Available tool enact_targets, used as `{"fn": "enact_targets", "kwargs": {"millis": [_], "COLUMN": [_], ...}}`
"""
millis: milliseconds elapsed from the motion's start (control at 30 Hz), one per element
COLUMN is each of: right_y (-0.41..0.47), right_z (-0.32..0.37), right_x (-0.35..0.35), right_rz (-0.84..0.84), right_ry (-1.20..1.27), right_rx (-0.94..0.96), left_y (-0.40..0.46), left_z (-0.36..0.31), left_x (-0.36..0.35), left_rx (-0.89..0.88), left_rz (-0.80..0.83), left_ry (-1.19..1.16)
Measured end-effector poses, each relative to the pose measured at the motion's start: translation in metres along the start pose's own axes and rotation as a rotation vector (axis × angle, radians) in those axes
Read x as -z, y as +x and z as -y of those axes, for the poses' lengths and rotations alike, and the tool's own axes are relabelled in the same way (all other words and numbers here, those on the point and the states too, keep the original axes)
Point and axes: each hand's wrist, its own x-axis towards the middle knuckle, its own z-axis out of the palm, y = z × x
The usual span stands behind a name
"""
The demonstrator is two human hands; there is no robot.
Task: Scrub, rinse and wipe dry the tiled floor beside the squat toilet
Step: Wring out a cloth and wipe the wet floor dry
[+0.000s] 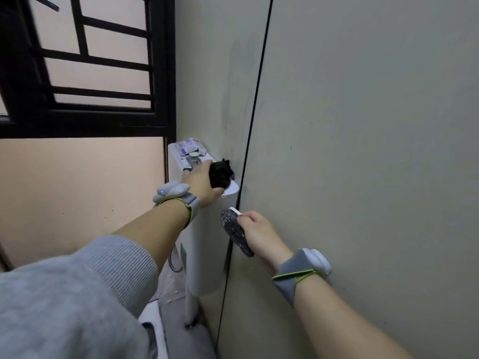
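My left hand (201,186) reaches up onto the top of a white cistern (204,244) and grips a crumpled black bundle (220,173), cloth or bag I cannot tell which. Lower and to the right, my right hand (259,235) holds a dark speckled scrubbing pad (234,233) with a white edge, close to the cistern's side. Both wrists wear grey bands with white sensors. The floor and the squat toilet are mostly hidden; only a strip of grey tiled floor (178,330) shows below the cistern.
Small packets and a white lid (190,149) lie on the cistern top behind the black bundle. A pale wall (363,151) with a dark vertical seam runs on the right. A black-framed window (90,73) is at upper left. A pipe (188,307) drops from the cistern.
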Motion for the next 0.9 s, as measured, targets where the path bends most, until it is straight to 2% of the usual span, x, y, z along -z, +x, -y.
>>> {"fn": "enact_targets", "kwargs": {"millis": [33, 100, 200, 300, 400, 567, 667, 733, 767, 833, 900], "right_y": [0.001, 0.008, 0.018, 0.035, 0.059, 0.111, 0.126, 0.125, 0.119, 0.091, 0.044], "right_z": [-0.003, -0.003, 0.012, 0.047, 0.078, 0.077, 0.066, 0.067, 0.071, 0.084, 0.099], "right_x": [0.000, 0.000, -0.005, -0.017, -0.031, -0.050, -0.057, -0.060, -0.064, -0.071, -0.088], "right_rz": [-0.003, -0.017, -0.074, -0.109, -0.106, -0.112, -0.014, -0.033, -0.086, -0.146, 0.103], "right_ry": [0.004, 0.007, 0.057, 0.120, -0.069, -0.615, -0.797, -0.868, -0.869, -0.709, -0.434], "right_rx": [0.007, 0.028, 0.107, 0.215, 0.338, 0.405, 0.378, 0.396, 0.437, 0.577, 0.639], "left_y": [0.001, 0.004, -0.004, -0.028, -0.066, -0.131, -0.157, -0.167, -0.172, -0.173, -0.177], "left_z": [-0.001, 0.000, 0.016, 0.047, 0.084, 0.125, 0.140, 0.142, 0.143, 0.136, 0.130], "left_x": [-0.001, 0.004, 0.023, 0.058, 0.087, 0.104, 0.108, 0.110, 0.111, 0.110, 0.112], "left_rx": [-0.011, 0.020, 0.187, 0.312, 0.375, 0.450, 0.499, 0.534, 0.557, 0.578, 0.602], "left_rz": [-0.022, -0.106, -0.248, -0.308, -0.273, -0.226, -0.207, -0.200, -0.201, -0.200, -0.220], "left_ry": [0.078, 0.059, -0.227, -0.423, -0.521, -0.614, -0.726, -0.769, -0.789, -0.829, -0.857]}}
